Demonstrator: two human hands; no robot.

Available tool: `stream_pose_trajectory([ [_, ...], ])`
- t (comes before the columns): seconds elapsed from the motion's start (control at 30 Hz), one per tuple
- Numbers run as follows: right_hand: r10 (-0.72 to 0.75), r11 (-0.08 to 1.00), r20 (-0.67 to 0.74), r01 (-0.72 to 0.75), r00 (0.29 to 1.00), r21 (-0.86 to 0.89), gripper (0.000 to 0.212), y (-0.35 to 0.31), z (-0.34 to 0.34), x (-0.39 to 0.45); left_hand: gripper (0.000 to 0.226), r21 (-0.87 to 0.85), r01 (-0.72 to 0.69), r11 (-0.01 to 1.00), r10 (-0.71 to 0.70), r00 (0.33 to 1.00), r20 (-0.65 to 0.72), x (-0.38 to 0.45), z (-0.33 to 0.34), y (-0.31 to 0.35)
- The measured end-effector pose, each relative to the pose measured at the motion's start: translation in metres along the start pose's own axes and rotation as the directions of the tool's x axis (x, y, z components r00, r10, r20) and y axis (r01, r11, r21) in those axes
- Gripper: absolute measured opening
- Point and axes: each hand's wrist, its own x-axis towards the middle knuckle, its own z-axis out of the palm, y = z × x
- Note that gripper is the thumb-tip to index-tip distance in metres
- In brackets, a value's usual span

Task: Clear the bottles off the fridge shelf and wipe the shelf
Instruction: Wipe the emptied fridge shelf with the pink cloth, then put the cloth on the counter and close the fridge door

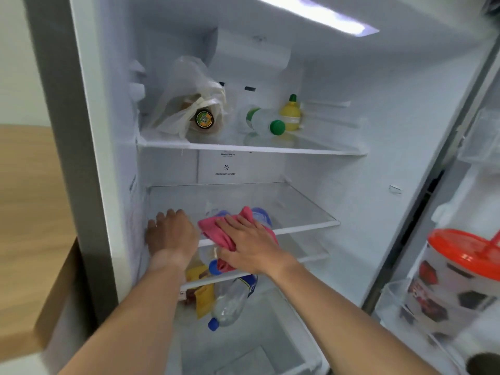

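Right hand (249, 244), fingers flat, presses cloth (216, 231) on shelf (305, 227) front edge, bare glass stretching to 2 o'clock; left hand (170, 234) rests flat, empty, at cloth's 9 o'clock; bottles (230, 301) lie below.

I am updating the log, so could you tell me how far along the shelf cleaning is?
Done: the middle shelf holds no bottles. In hand: the right hand presses a pink cloth on its front, the left hand resting beside it. Left: likely wiping the shelf's right and back.
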Motion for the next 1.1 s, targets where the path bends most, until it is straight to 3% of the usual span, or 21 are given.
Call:
stream_pose_trajectory([
  [0.27,-0.049,0.965,-0.059,0.063,0.997,0.254,0.061,-0.026,-0.002,-0.035,0.043,0.124,-0.131,0.984,0.128,0.991,0.032,-0.060,-0.003,-0.005],
  [0.37,0.040,0.833,0.031,-0.051,0.999,0.551,0.060,-0.033,-0.005,-0.055,0.050,0.056,-0.200,0.978,0.196,0.978,0.066,-0.078,-0.006,-0.009],
  [0.47,0.150,0.755,0.045,-0.143,0.988,0.640,0.055,-0.037,-0.008,-0.071,0.053,-0.040,-0.290,0.956,0.292,0.954,0.062,-0.095,-0.012,-0.008],
  [0.57,0.187,0.731,0.141,-0.233,0.972,0.642,0.053,-0.043,-0.012,-0.092,0.033,-0.061,-0.405,0.912,0.404,0.914,-0.025,-0.116,-0.025,-0.005],
  [0.77,0.218,0.815,0.222,-0.303,0.950,0.494,0.015,-0.053,-0.030,-0.139,0.026,-0.171,-0.441,0.881,0.457,0.887,0.068,-0.149,-0.063,0.000],
  [0.97,0.244,0.874,0.209,-0.308,0.947,0.377,0.010,-0.073,-0.040,-0.179,0.028,-0.144,-0.449,0.882,0.470,0.861,0.196,-0.181,-0.098,0.003],
  [1.1,0.274,0.878,0.202,-0.330,0.940,0.347,0.012,-0.095,-0.072,-0.190,0.027,-0.190,-0.425,0.885,0.459,0.864,0.207,-0.194,-0.138,-0.003],
])
